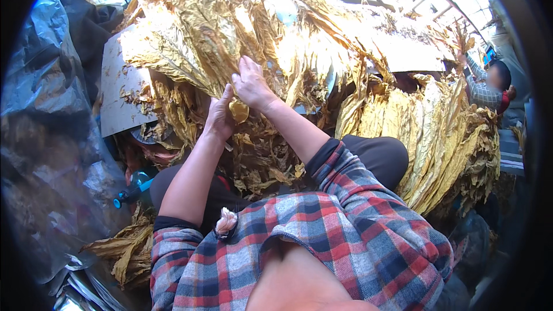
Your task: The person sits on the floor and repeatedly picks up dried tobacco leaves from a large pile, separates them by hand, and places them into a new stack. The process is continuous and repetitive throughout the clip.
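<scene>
Before me a fan of dried yellow-brown tobacco leaves (pixel 207 30) spreads upward, its narrow stem ends gathered low between my hands. My left hand (pixel 219 116) holds the leaves near those ends, thumb pointing up and the fingers partly hidden. Close beside it, my right hand (pixel 252 84) lies against the right edge of the leaves with its fingers extended; whether it grips any leaf cannot be told. A small rounded piece of yellow leaf (pixel 239 111) shows just below the two hands.
More tobacco leaves (pixel 302 65) cover the surface ahead. A thick row of long leaves (pixel 419 138) hangs at my right. Grey board (pixel 121 90) and plastic sheeting (pixel 39 65) stand left, near a teal-handled object (pixel 131 192). Another person (pixel 488 82) works at far right.
</scene>
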The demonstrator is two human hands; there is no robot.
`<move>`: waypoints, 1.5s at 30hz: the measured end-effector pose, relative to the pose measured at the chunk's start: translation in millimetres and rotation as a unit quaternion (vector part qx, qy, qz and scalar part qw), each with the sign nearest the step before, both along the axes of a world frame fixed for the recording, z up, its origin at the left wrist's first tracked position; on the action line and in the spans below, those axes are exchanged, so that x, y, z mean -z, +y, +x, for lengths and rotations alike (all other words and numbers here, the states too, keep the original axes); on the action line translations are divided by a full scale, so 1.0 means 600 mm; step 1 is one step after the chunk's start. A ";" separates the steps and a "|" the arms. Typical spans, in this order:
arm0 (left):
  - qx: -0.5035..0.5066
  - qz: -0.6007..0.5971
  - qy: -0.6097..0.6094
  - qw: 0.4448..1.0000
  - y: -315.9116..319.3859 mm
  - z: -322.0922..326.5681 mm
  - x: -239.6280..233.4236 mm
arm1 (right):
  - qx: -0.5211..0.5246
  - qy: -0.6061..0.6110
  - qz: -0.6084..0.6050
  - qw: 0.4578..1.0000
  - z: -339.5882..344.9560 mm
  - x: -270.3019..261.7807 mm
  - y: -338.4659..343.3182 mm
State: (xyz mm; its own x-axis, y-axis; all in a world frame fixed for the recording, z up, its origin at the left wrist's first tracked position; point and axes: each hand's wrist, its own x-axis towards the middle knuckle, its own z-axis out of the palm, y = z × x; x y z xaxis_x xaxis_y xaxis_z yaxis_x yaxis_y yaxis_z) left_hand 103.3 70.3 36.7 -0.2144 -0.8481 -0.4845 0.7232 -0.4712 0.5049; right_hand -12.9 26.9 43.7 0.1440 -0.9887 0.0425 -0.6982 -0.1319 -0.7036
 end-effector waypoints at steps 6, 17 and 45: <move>0.080 0.062 0.088 0.991 0.000 0.005 -0.019 | -0.169 -0.033 0.057 0.983 -0.046 -0.075 0.027; -0.006 0.018 0.040 0.999 -0.019 0.034 -0.029 | 0.296 0.035 0.128 0.946 -0.168 0.143 0.080; -0.038 -0.113 0.023 0.993 -0.033 0.113 -0.084 | 0.257 0.310 0.188 0.896 -0.569 0.118 -0.255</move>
State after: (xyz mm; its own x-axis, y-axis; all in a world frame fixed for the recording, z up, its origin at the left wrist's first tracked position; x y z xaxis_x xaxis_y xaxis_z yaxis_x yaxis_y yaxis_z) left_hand 171.3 50.2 87.2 -0.1627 -0.9485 -0.2718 0.7773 -0.2929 0.5569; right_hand -354.2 -126.0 -27.1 -0.4540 -0.8585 -0.2384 -0.8706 0.4844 -0.0863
